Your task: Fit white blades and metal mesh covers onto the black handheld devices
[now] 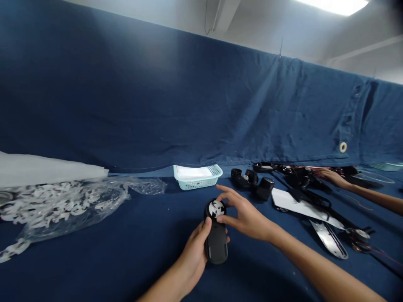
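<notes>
My left hand (pixel 195 253) is wrapped round a long black plastic housing (pixel 217 245) with a round head, its thumb lying along the side. A white spoked part (pixel 217 208), like a small fan wheel, sits in the round opening at the top of the housing. My right hand (pixel 242 212) comes in from the right, thumb and forefinger closed on the white part at the opening's edge. Its other fingers are bent above the head. How firmly the fingertips grip the part cannot be made out.
A clear plastic bag (pixel 94 205) spills many white plastic pieces at left. Behind my hands stands a light-blue basket (pixel 197 183). Black housings (pixel 264 188), a white sheet (pixel 296 203) and a silvery shell (pixel 329 239) lie at right, near another person's hand (pixel 335 178).
</notes>
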Motion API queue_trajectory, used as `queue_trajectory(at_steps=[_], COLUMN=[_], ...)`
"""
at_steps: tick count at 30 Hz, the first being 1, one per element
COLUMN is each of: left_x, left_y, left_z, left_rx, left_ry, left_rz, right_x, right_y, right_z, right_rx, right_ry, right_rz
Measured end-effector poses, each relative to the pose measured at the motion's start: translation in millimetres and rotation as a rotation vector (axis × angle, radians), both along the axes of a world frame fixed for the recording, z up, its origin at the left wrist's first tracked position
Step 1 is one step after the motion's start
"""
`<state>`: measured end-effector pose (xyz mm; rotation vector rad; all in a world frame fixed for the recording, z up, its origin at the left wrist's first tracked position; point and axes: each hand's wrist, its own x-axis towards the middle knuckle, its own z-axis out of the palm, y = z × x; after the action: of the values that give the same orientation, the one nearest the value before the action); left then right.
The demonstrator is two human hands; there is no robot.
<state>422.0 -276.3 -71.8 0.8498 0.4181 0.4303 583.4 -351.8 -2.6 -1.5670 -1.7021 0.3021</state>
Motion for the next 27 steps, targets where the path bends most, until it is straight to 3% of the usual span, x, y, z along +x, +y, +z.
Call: queue_trajectory(at_steps=[8,13,19,27], left_x=[0.1,-0.6,-0.4,-5.4], left_y=[-4.5,-0.5,6.5,8.4], left_z=[2.5,1.6,-0.3,3.0], left_rx=[-0.037,-0.102,-0.188,-0.269], left_ry=[0.023,0.004,0.007,-0.037], left_rz=[0.066,0.047,0.040,0.029], right_x=[0.4,1.7,6.7,-1.5], right_y=[6.2,4.3,3.2,-6.7], right_z=[-8.3,-27.2,-51.4,-63.2], right_rx=[-0.011,0.035,-0.028,0.096], right_ry=[-0.050,0.206,0.438,0.492], right_rz=[-0.027,-0.043,-0.010,-0.063])
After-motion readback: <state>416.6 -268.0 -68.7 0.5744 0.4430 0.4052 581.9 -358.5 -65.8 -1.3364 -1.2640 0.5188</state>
